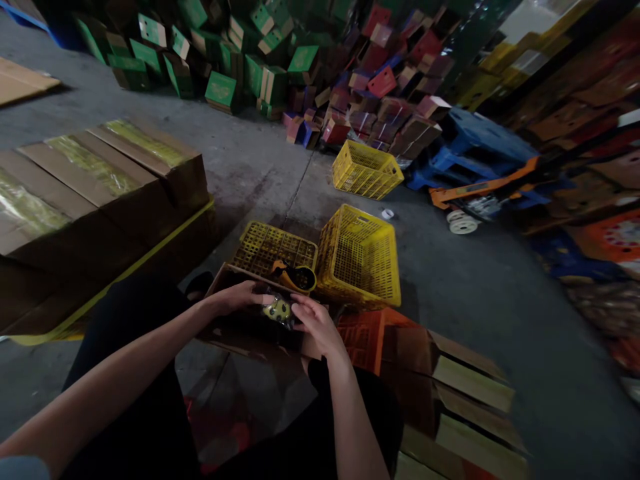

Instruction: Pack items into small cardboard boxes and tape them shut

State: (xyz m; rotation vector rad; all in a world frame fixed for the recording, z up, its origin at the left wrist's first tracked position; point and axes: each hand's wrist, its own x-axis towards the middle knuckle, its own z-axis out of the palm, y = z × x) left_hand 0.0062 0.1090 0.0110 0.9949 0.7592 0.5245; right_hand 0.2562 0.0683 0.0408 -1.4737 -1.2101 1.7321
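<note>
- We have the pack between both hands, over the box; our left hand grasps its left side, our right hand grasps its right side with bent fingers.
- As far as we can judge, we are midway through handling this pack; it is wrapped in clear film, neither hand has let go, and it is not set down.
- The box lies across our lap with its top unclosed; its inside is too dark for us to tell how much it holds.
- What looks like a tape gun rests on the low crate, untouched; we see no tape on the box.
- The cartons at our left bear yellow tape; those look finished to us.
</note>
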